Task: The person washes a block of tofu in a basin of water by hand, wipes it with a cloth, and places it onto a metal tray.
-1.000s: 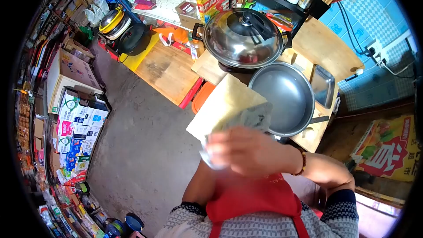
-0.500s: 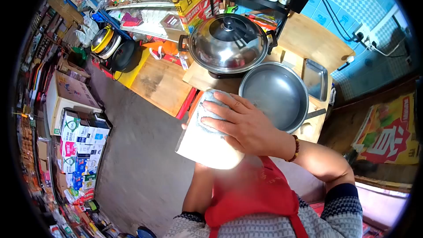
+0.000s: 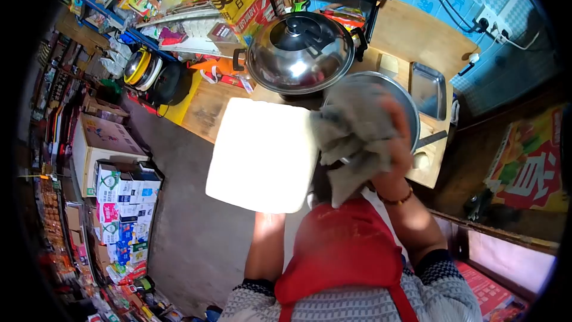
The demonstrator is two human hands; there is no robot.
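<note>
A white, rounded-corner square board [image 3: 262,155], glaring with light, is held up in front of me. Only the wrist end of my left hand [image 3: 270,222] shows below its lower edge; the fingers are hidden behind it. My right hand [image 3: 400,158], somewhat blurred, grips a bunched grey cloth [image 3: 354,134] just right of the board. The cloth hangs in folds, partly in front of a wide metal pan [image 3: 400,86]. Whether the cloth touches the board's right edge I cannot tell.
A lidded wok [image 3: 298,53] stands on the wooden counter behind the board. A metal tray [image 3: 428,92] lies at the right, near wall sockets and cables [image 3: 493,27]. Stacked cartons [image 3: 125,203] and crowded shelves line the left side; a red apron [image 3: 339,250] covers my front.
My right hand has come off the board's face and moved right with the cloth, which now hangs bunched. The board has shifted left and now shows its full bright face.
</note>
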